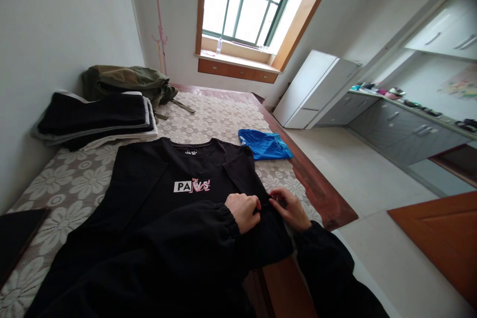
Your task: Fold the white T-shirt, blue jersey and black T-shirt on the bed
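A black T-shirt (pixel 149 179) with a white "PAWS" print and a pink figure lies spread over the patterned tablecloth (pixel 223 114), its neckline toward the far side. My left hand (pixel 244 212) is closed on the shirt near its right side, fingers curled in a pinch. Just right of it, my right hand (pixel 289 207) pinches the shirt's right edge between thumb and fingertips. The two hands are close together but apart. Part of the shirt's lower area is hidden under my left sleeve.
Folded blue cloth (pixel 264 144) lies beyond my hands near the table's wooden edge (pixel 324 194). A stack of folded clothes (pixel 97 117) and a green backpack (pixel 128 84) sit at the far left against the wall. A dark object (pixel 20 238) is at the near left.
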The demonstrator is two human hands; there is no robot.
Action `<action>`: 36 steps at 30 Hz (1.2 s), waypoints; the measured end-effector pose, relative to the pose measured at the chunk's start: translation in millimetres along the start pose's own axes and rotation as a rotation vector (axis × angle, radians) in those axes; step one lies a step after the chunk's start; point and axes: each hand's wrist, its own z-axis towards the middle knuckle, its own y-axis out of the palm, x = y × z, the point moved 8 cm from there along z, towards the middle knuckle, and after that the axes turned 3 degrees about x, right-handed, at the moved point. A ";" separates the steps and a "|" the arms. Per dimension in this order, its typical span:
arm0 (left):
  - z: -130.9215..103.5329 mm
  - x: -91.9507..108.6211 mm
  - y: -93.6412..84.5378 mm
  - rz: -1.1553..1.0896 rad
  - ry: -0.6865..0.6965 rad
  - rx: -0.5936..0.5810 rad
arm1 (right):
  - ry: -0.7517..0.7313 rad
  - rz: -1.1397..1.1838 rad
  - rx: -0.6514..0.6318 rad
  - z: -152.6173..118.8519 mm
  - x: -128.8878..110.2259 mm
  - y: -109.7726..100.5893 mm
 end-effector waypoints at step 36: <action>-2.8 8.1 1.6 0.115 0.112 -0.002 | 0.011 0.017 -0.020 -0.7 0.0 1.6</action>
